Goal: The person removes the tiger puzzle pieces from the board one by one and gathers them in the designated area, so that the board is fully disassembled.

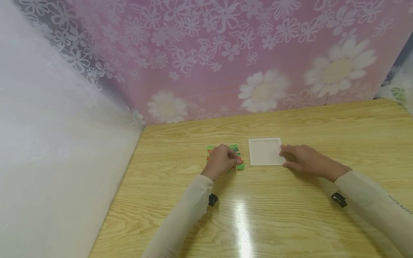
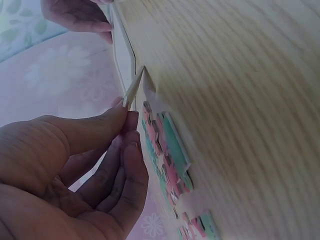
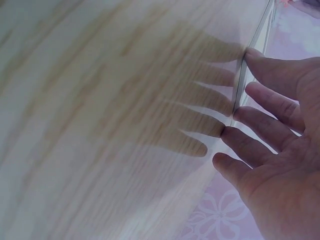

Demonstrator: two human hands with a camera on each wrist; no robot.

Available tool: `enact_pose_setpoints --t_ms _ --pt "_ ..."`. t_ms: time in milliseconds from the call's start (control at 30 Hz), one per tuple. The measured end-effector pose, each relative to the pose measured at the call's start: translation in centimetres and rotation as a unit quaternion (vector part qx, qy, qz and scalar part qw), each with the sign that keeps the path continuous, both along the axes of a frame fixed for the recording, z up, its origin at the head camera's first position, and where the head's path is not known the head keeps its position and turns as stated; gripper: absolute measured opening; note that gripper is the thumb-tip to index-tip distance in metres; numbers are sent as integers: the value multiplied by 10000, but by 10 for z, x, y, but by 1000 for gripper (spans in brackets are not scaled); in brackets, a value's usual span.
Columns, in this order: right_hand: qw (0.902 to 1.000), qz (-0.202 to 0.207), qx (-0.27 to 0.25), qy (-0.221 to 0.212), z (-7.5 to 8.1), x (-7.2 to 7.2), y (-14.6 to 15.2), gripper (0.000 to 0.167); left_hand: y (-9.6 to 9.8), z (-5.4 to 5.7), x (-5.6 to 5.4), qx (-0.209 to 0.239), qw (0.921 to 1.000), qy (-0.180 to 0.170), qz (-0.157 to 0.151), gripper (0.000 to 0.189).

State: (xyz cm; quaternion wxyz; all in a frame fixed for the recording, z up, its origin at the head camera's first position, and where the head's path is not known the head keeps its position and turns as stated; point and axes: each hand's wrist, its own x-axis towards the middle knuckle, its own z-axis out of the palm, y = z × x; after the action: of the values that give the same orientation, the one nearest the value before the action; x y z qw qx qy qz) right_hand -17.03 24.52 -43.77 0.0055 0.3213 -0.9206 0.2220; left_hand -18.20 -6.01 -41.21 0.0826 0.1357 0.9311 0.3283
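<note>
A thin puzzle piece (image 2: pixel 131 95), seen edge-on in the left wrist view, is pinched between the thumb and fingers of my left hand (image 1: pixel 220 162). Just under that hand lie several red and green puzzle pieces (image 2: pixel 172 142), partly covered by it in the head view. To their right, a shallow white puzzle tray (image 1: pixel 266 153) lies flat on the table. My right hand (image 1: pixel 303 160) is at the tray's right edge, its fairly straight fingertips touching the rim in the right wrist view.
The wood-grain table (image 1: pixel 277 215) ends at a pink flowered curtain (image 1: pixel 206 71) at the back. A pale wall (image 1: pixel 64 143) borders it on the left. Dark bands (image 1: pixel 213 199) show at both wrists.
</note>
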Motion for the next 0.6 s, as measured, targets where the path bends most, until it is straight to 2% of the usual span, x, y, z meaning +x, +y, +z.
enact_pose_setpoints --t_ms 367,600 --pt "9999 -22 -60 -109 0 0 -1 26 -1 -5 3 -404 9990 179 71 12" --pt "9998 -117 -63 -133 0 0 0 30 -2 -7 2 -333 9991 275 -31 12"
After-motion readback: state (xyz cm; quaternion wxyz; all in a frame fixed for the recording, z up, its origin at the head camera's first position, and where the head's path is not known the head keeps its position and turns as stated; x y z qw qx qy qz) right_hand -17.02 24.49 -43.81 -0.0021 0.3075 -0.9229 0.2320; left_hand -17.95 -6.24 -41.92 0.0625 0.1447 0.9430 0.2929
